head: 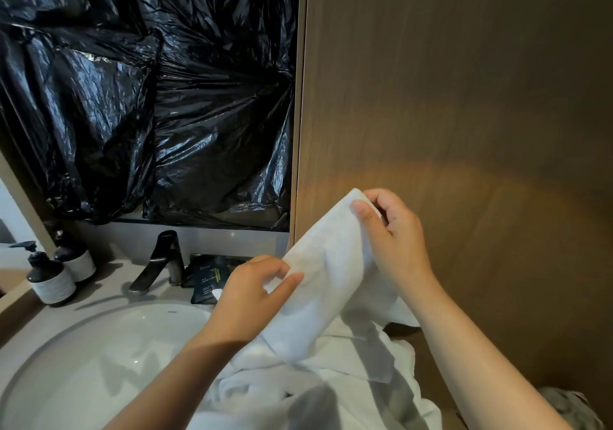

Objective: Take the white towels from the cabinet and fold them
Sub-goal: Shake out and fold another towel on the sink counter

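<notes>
A small white towel (326, 283) is held up in the air over the right side of the counter. My right hand (393, 233) pinches its upper corner between thumb and fingers. My left hand (255, 292) pinches its lower left edge. The cloth hangs stretched between the two hands. Under it, more white towels (298, 386) lie in a crumpled heap at the edge of the sink. A brown wooden cabinet panel (464, 97) rises directly behind my right hand.
A white round sink (99, 356) fills the lower left, with a dark faucet (162, 260) behind it. Two dark pump bottles (53, 273) stand at the far left. Black packets (209, 278) lie by the faucet. Black plastic sheeting (149, 91) covers the wall above.
</notes>
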{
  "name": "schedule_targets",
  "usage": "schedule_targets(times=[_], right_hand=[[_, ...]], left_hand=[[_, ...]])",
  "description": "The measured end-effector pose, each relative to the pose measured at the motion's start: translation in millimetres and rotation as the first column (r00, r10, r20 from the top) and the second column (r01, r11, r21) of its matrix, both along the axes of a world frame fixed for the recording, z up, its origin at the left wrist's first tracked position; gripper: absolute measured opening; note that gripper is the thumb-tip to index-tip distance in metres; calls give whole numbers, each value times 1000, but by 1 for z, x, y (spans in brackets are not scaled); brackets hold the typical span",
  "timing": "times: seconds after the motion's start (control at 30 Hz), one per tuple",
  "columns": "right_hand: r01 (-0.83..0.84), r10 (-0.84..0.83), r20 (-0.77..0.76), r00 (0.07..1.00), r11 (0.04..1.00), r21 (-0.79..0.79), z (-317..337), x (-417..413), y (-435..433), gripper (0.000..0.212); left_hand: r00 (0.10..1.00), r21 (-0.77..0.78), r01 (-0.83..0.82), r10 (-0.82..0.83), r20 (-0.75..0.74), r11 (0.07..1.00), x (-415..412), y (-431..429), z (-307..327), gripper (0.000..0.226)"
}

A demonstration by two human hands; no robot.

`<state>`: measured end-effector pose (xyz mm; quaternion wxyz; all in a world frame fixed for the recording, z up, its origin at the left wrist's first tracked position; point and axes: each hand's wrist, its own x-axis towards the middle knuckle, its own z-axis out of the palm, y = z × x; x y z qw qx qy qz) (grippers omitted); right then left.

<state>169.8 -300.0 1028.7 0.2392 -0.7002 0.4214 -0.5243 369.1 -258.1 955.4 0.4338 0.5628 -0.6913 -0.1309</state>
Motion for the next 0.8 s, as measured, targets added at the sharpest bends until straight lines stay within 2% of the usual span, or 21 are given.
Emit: schedule_targets(times=[0.2,0.43,0.63,0.8], right_hand=[[87,-92,-28,995,987,-139,22,-8,-15,11],[129,-136,-23,990,973,-193,34,-13,-26,16],[167,-169,11,986,963,-210,39,-18,-29,15],[190,-192,10,981,960,-206,40,-23,-32,15]], left_hand=[[999,32,1,-3,54,999,12,-6,-10,28],[994,-4,-61,61,96,998,26,-13,-9,49],[997,-74,-68,69,23,995,33,-15,-1,50],[997,-55,-75,74,-4,996,40,-19,-9,46]])
